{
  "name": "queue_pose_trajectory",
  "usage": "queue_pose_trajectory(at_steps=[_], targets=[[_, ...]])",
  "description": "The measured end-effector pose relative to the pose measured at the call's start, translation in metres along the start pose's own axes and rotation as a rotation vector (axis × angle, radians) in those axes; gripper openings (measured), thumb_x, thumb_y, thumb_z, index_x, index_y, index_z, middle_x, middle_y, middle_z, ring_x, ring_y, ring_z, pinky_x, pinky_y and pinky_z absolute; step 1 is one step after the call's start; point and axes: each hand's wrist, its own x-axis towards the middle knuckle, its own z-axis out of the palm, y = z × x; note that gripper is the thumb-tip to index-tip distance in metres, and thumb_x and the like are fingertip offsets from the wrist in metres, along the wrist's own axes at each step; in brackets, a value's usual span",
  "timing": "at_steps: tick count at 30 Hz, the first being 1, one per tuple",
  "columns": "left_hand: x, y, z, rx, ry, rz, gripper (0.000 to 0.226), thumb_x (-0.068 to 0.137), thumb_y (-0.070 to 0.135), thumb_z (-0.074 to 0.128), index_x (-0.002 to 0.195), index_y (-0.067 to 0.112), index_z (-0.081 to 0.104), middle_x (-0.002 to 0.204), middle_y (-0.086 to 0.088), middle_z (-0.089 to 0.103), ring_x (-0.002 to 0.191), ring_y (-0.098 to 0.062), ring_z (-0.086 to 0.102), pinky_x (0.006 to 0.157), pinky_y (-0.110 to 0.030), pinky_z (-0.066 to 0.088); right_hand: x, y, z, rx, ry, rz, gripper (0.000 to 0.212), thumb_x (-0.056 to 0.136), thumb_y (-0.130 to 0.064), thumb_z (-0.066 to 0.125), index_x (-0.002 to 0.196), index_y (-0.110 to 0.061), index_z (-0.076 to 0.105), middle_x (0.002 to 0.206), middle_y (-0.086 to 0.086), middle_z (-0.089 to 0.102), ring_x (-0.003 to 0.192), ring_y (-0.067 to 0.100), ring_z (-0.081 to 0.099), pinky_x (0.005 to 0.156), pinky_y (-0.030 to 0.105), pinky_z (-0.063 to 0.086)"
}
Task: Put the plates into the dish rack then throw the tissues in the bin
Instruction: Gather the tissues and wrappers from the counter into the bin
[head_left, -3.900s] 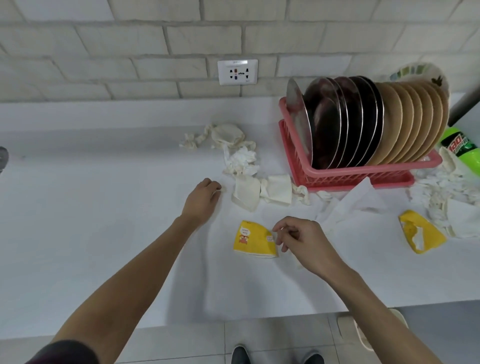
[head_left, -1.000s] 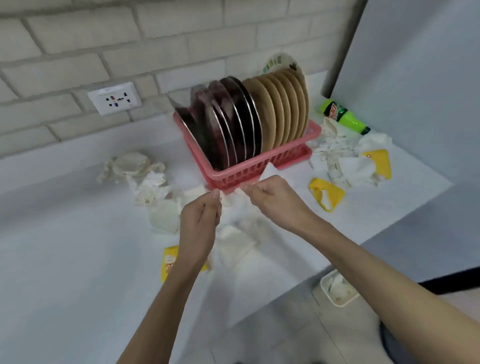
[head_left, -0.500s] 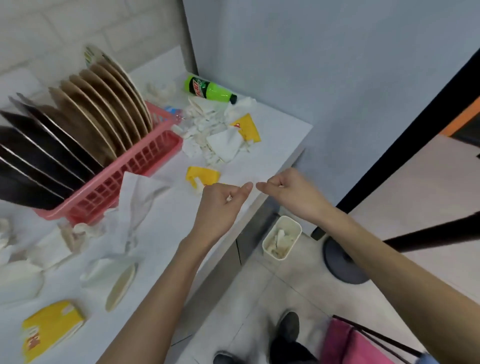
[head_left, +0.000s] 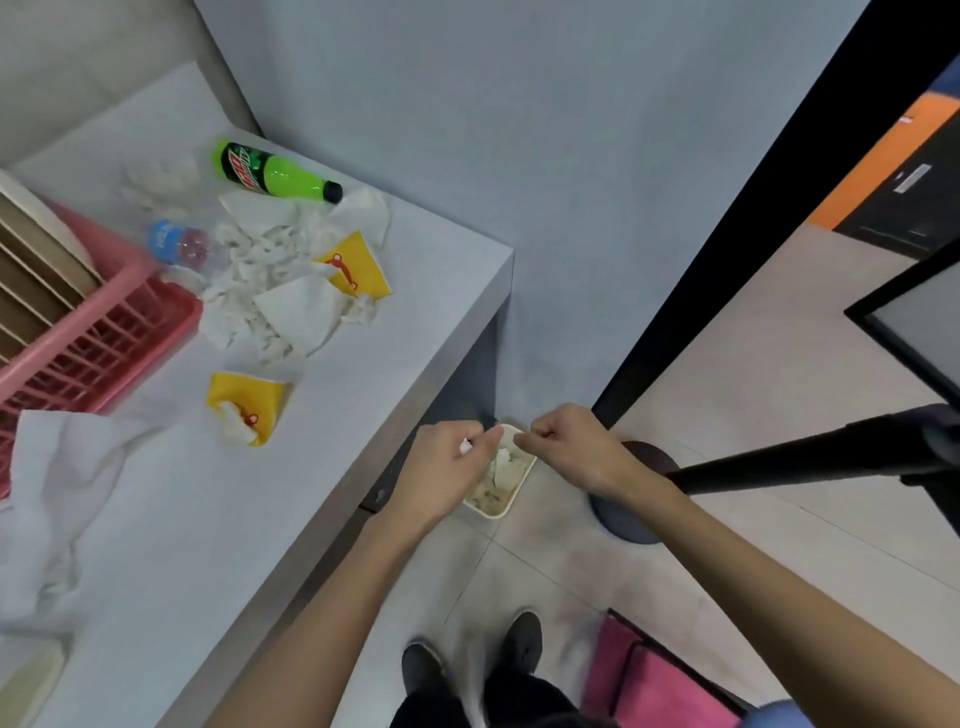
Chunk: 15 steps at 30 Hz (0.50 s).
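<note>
Head view: my left hand (head_left: 444, 470) pinched a tissue scrap (head_left: 465, 445), surely soft and weightless, over the bin (head_left: 493, 513); right hand (head_left: 569, 448) curled, contents unclear.

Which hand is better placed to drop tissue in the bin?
Probably left: the left hand pinches a white tissue scrap over the bin; the right hand hovers there too, but its grip shows nothing.

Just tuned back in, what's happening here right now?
A person stands at the corner of the counter, hands over the small bin on the floor. The left hand pinches a scrap of tissue; the right hand is curled too, but what it holds is unclear. The bin already has paper in it. The plates stand in the pink dish rack, and many tissues lie on the counter.
</note>
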Motion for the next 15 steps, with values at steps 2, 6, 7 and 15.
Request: queue_pose_trajectory(at_steps=[2, 6, 7, 15], targets=[[0.008, -0.009, 0.014, -0.025, -0.022, -0.048, 0.052, 0.098, 0.033, 0.058, 0.052, 0.029, 0.035, 0.049, 0.01, 0.036, 0.048, -0.007, 0.034, 0.051, -0.023, 0.028, 0.009, 0.017, 0.0, -0.001, -0.006, 0.044, 0.053, 0.093, -0.024, 0.061, 0.046, -0.017, 0.037, 0.048, -0.006, 0.032, 0.045, 0.01, 0.03, 0.05, 0.023, 0.029], [0.027, -0.041, 0.039, 0.01, -0.096, -0.153, 0.021, 0.096, 0.025, 0.062, 0.075, 0.021, 0.06, 0.075, 0.006, 0.065, 0.068, -0.007, 0.061, 0.062, -0.023, 0.046, 0.034, 0.058, 0.011, -0.012, -0.014, 0.152, 0.044, 0.093, -0.027, 0.062, 0.055, -0.01, 0.047, 0.057, 0.006, 0.043, 0.053, 0.016, 0.039, 0.057, 0.032, 0.034], [0.033, -0.053, 0.046, 0.018, -0.106, -0.184, 0.017, 0.094, 0.023, 0.063, 0.078, 0.02, 0.06, 0.079, 0.003, 0.067, 0.071, -0.01, 0.063, 0.061, -0.024, 0.048, 0.042, 0.069, 0.015, -0.023, -0.014, 0.182, 0.043, 0.093, -0.027, 0.062, 0.055, -0.011, 0.048, 0.058, 0.005, 0.045, 0.054, 0.016, 0.042, 0.058, 0.032, 0.036], [0.108, -0.165, 0.119, 0.097, -0.188, -0.308, 0.008, 0.098, 0.017, 0.059, 0.096, 0.024, 0.055, 0.111, -0.001, 0.068, 0.096, -0.021, 0.069, 0.078, -0.035, 0.06, 0.142, 0.163, 0.052, -0.099, -0.039, 0.372, 0.023, 0.086, -0.017, 0.057, 0.064, -0.023, 0.052, 0.076, 0.004, 0.057, 0.073, 0.02, 0.05, 0.069, 0.032, 0.044]])
